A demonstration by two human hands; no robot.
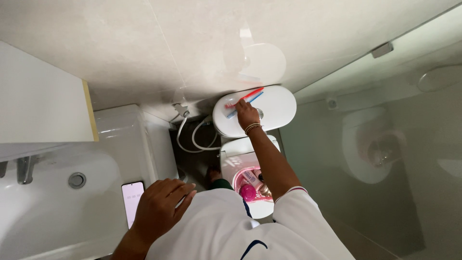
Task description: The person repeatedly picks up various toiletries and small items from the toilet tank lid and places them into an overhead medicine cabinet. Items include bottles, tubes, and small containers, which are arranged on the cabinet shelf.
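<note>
My right hand [247, 114] reaches out over the white toilet tank lid [279, 107] and grips two toothbrushes, one red [251, 95] and one blue [254, 98], their ends lying across the lid. A bracelet circles that wrist. My left hand [161, 207] hovers close to my white shirt with fingers loosely curled and nothing in it, just right of a phone [131, 198] lying screen up on the sink's edge. On the closed toilet seat [231, 156] stands a pink basket [250, 185] with bottles inside.
A white sink [57, 212] with a drain and a tap fills the lower left. A white cabinet [43, 101] hangs above it. A white hose [195, 137] loops beside the toilet. A glass shower screen [375, 144] stands to the right.
</note>
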